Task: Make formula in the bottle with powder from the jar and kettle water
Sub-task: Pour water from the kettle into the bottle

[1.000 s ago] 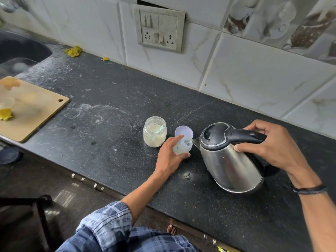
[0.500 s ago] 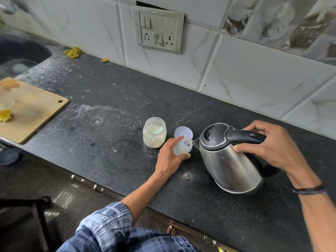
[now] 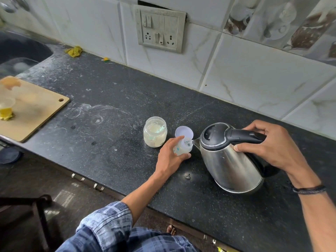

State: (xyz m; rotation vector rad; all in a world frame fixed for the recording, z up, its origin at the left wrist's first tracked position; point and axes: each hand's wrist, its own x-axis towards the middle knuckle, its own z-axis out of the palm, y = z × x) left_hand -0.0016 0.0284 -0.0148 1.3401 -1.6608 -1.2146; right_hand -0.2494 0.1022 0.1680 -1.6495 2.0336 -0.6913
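Tips kettle (image 3: 231, 160) leftward, spout at bottle mouth, handle gripped in right hand (image 3: 272, 148); water step seemingly under way | leaves jar (image 3: 155, 131) open, upright, scoop inside | steadies bottle (image 3: 182, 147) between jar and kettle, left hand (image 3: 169, 159) curled round it, long axis leaning, mouth toward spout | probably left: capping, shaking; powder in bottle unclear.

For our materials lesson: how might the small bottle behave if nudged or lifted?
Probably light: the bottle is small, clear plastic. Likely tippy: it is narrow and the left hand grips it at the kettle spout. Possibly slippery: a water spot lies nearby.
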